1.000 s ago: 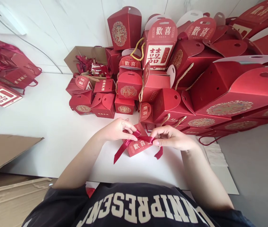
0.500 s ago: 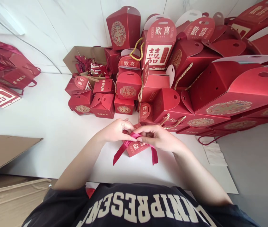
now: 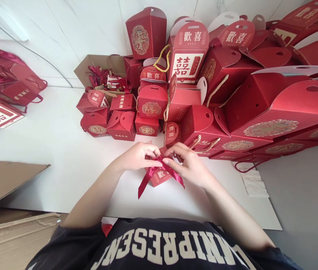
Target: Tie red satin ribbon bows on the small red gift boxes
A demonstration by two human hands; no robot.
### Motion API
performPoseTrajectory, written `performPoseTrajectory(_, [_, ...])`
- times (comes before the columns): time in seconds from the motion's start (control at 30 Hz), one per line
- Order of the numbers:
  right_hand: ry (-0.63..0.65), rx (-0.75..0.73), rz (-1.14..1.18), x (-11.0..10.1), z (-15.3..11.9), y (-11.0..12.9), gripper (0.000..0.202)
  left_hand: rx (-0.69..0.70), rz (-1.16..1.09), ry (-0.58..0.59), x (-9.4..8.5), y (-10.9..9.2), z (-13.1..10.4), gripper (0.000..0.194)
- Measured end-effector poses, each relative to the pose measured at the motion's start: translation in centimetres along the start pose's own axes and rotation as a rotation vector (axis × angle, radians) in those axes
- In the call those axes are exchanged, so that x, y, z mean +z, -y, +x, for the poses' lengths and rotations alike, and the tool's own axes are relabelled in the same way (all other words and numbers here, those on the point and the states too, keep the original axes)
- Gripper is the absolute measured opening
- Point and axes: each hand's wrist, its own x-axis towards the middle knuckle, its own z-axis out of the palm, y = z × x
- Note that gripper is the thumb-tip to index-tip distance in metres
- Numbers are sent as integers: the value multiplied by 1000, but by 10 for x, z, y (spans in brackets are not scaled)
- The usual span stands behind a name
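A small red gift box (image 3: 159, 178) with white characters sits on the white table in front of me. A dark pink satin ribbon (image 3: 145, 183) lies across its top, crossed at the middle, with two tails hanging toward me. From the left, my left hand (image 3: 139, 155) pinches the ribbon near the crossing with thumb and fingertips. My right hand (image 3: 185, 161) has its thumb and bent fingers closed on the ribbon at the other side of the crossing. Both hands hide part of the box's top and the knot area.
Many red gift boxes (image 3: 257, 103) are stacked behind and to the right. An open cardboard box (image 3: 84, 71) holds ribbons at the back. More ribboned boxes (image 3: 1, 112) stand at far left. Cardboard (image 3: 9, 180) lies at the near left, and white tissues (image 3: 253, 182) at the right.
The ribbon's crossing has drawn narrower, and its tails have shifted, the right one now slanting along the box. My right hand's fingers have lifted and bent more; my left hand has barely moved.
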Motion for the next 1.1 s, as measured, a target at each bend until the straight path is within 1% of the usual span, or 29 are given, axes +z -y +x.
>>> performPoseTrajectory(0.07, [3, -38, 14, 5, 0, -4, 14, -35, -70, -23, 2, -3, -2, 25])
performPoseTrajectory(0.17, [-3, -41, 52, 7, 0, -7, 14, -50, -156, -32, 3, -7, -3, 28])
performPoseTrajectory(0.3, [-16, -18, 117, 1, 0, -12, 14, -48, -148, -16, 2, -8, -3, 32])
performPoseTrajectory(0.47, [84, -59, 104, -3, 0, -13, 15, -63, -148, 18, -2, -7, -3, 31])
performPoseTrajectory(0.53, [102, -72, 98, -2, 1, -14, 18, -73, -158, 37, -4, -7, -3, 30])
performPoseTrajectory(0.7, [96, -77, 99, -1, 5, -15, 29, -73, -133, 67, -8, -11, -2, 29])
performPoseTrajectory(0.77, [102, -101, 87, 0, 6, -15, 25, -73, -77, 64, -9, -13, -1, 30])
performPoseTrajectory(0.87, [98, -137, 99, 2, 8, -15, 8, -73, 16, 47, -11, -16, 1, 33])
performPoseTrajectory(0.9, [97, -141, 111, 2, 8, -15, 5, -74, 29, 45, -11, -16, 1, 35])
performPoseTrajectory(1.07, [129, -163, 100, 0, 10, -14, 3, -101, -50, 87, -12, -13, 0, 32])
performPoseTrajectory(1.1, [141, -173, 88, -1, 10, -13, 6, -109, -68, 97, -12, -12, 0, 31])
